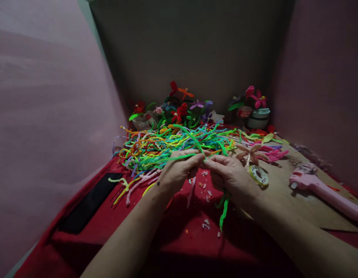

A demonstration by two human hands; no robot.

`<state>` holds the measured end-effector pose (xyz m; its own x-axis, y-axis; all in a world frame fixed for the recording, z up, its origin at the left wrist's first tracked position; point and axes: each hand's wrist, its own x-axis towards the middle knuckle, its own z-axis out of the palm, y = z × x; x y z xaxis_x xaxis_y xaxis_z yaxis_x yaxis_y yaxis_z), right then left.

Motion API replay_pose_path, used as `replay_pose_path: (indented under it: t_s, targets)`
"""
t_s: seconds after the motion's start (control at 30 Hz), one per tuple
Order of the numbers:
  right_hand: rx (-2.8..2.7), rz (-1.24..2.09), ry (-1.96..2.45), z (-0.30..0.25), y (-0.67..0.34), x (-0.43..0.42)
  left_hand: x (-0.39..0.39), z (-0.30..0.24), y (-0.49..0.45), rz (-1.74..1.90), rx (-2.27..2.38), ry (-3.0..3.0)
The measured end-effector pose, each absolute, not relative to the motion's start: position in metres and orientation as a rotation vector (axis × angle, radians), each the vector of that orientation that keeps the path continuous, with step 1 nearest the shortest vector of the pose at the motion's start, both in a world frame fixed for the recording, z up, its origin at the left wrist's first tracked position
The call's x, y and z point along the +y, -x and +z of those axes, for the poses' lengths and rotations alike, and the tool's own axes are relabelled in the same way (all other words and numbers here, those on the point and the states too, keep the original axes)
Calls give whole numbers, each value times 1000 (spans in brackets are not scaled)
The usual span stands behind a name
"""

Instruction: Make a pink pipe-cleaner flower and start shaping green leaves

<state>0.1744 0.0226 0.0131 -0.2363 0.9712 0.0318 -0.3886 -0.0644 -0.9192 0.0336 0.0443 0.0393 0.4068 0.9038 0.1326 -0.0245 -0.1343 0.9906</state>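
Note:
Both of my hands meet over a red cloth, pinching green pipe cleaners. My left hand is closed on a green pipe cleaner that runs left toward the pile. My right hand is closed too, and another green pipe cleaner hangs down from under its palm. Just behind my fingers lies a big heap of many-coloured pipe cleaners. A half-made pale pink pipe-cleaner flower lies right of my right hand.
A roll of tape and a pink glue gun rest on a brown cardboard sheet at right. Finished pipe-cleaner flowers and a small pot stand at the back wall. A black phone lies left.

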Motion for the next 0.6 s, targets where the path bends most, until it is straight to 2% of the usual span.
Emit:
replay_pose_path:
  t_s: [0.3, 0.6]
  targets:
    - [-1098, 1792, 840, 16, -173, 18, 62, 45, -11, 800, 894, -1230]
    - [-1210, 1833, 935, 13, -170, 12, 76, 44, 4, 1290, 990, -1294]
